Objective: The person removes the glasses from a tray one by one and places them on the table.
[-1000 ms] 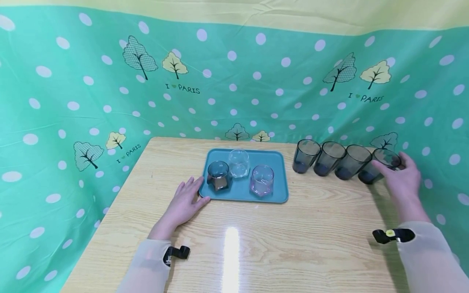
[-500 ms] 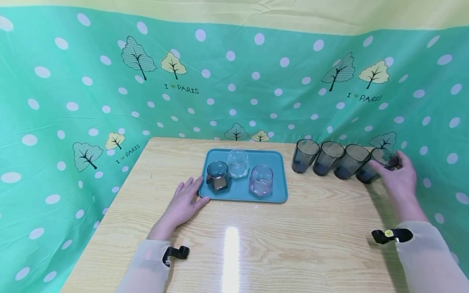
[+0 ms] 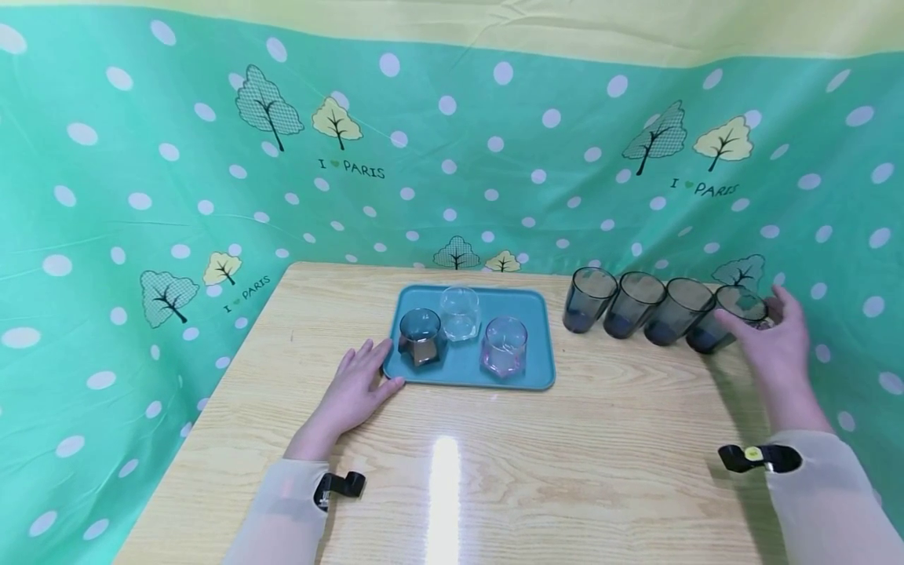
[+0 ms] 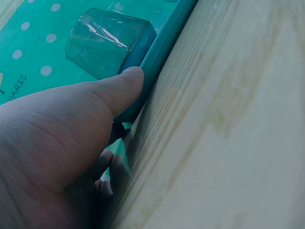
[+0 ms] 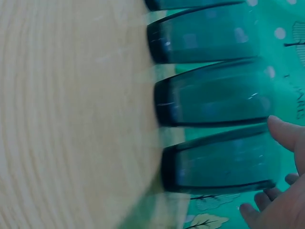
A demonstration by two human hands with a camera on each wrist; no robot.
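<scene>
Within right grip (image 3: 778,339), rightmost dark glass (image 5: 221,162)

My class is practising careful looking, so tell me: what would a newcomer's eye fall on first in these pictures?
Probably the bright green polka-dot cloth hanging behind the table. Next, the row of four tall dark glasses at the table's far right, with the right hand at the rim of the rightmost glass. Then the blue tray left of them, bearing three short glasses, the left hand at its near left corner.

The right hand (image 3: 782,345) has loosened slightly around the rightmost dark glass (image 5: 221,162).
</scene>
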